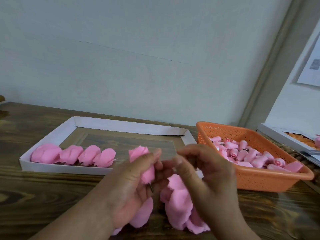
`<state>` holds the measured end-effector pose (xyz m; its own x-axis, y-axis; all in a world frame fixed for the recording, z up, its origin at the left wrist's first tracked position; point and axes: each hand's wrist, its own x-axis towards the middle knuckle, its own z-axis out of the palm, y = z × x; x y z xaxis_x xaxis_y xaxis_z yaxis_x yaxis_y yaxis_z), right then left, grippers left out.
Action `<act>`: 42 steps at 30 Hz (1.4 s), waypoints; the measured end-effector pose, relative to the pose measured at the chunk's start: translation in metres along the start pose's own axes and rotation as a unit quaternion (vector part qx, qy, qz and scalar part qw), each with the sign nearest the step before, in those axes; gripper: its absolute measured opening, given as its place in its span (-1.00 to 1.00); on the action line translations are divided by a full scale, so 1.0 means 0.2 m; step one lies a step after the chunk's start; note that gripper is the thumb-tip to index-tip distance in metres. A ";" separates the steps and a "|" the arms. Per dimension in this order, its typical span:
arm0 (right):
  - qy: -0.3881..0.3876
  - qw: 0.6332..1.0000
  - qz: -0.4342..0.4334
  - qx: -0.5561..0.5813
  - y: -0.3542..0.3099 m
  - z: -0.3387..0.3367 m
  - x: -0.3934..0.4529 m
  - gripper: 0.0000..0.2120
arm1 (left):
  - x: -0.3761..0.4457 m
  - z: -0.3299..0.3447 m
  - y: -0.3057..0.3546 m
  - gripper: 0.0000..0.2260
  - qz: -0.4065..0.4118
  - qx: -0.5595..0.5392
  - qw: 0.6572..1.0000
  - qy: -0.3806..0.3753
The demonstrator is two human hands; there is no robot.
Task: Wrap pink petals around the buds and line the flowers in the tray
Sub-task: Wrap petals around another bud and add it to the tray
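Table (43,196): dark wood grain, carrying all items below.

Tray (52,134): shallow, white-walled, at centre left. Four finished pink flowers (72,155) lie in a row along its near wall, starting from the left end, each touching the next.

Basket (259,179): orange, perforated, right of the tray; holds a heap of rolled pink buds (242,154).

Petals (178,203): loose pink pile on the table, near edge, below both hands.

Left hand (131,187): fingers curled round a part-wrapped flower (142,160), held upright above the table just in front of the tray; a short dark stem end shows under it.

Right hand (206,170): blurred, fingers bent toward the flower; whether they pinch anything cannot be told.
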<state>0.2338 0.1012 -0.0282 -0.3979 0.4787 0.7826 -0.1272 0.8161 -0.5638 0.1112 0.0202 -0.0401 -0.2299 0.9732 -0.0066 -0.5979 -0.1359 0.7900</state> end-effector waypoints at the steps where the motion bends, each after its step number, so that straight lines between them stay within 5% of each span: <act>1: 0.000 0.997 -0.062 -0.049 -0.01 0.02 -0.03 -0.91 | -0.01 0.02 0.02 -0.74 0.023 -0.018 0.999 0.021; 6: -0.038 0.954 -0.200 -0.222 0.01 0.14 -0.08 -0.77 | -0.01 0.05 0.03 -0.73 -0.026 -0.089 0.993 0.075; 15: 0.056 0.958 -0.167 -0.227 0.01 0.20 -0.08 -0.93 | 0.03 0.15 0.01 -0.81 -0.004 -0.121 0.986 0.110; 18: 0.072 0.987 -0.077 -0.118 0.00 0.21 -0.09 -0.84 | 0.04 0.16 0.00 -0.83 0.011 -0.104 0.988 0.112; 21: 0.043 0.993 0.108 0.033 -0.03 0.22 -0.09 -0.73 | 0.05 0.15 0.00 -0.85 0.015 -0.073 0.992 0.104; 26: -0.016 0.890 0.331 0.312 -0.05 0.19 -0.04 -0.90 | 0.08 0.11 0.04 -0.84 0.033 0.008 0.994 0.100; 30: -0.075 0.858 0.379 0.339 -0.07 0.17 0.00 -0.71 | 0.12 0.07 0.08 -0.66 0.022 0.110 0.991 0.078; 33: -0.092 0.900 0.348 0.245 -0.08 0.15 0.04 -0.87 | 0.18 0.03 0.14 -0.57 0.017 0.161 0.980 0.111; 35: -0.061 0.929 0.324 0.166 -0.06 0.11 0.06 -0.79 | 0.22 -0.04 0.23 -0.61 0.042 0.229 0.957 0.176; 38: -0.006 0.943 0.306 0.128 -0.02 0.02 0.08 -0.65 | 0.27 -0.20 0.37 -0.61 0.058 0.397 0.876 0.267; 42: 0.042 0.951 0.286 0.106 0.05 -0.09 0.07 -0.66 | 0.32 -0.32 0.45 -0.60 0.039 0.547 0.786 0.285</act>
<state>0.2428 0.1214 -0.0178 -0.3842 0.8565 0.3445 -0.0960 0.3341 -0.9376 -0.0074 0.0582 -0.0088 -0.7263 0.6861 0.0403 0.3817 0.3538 0.8539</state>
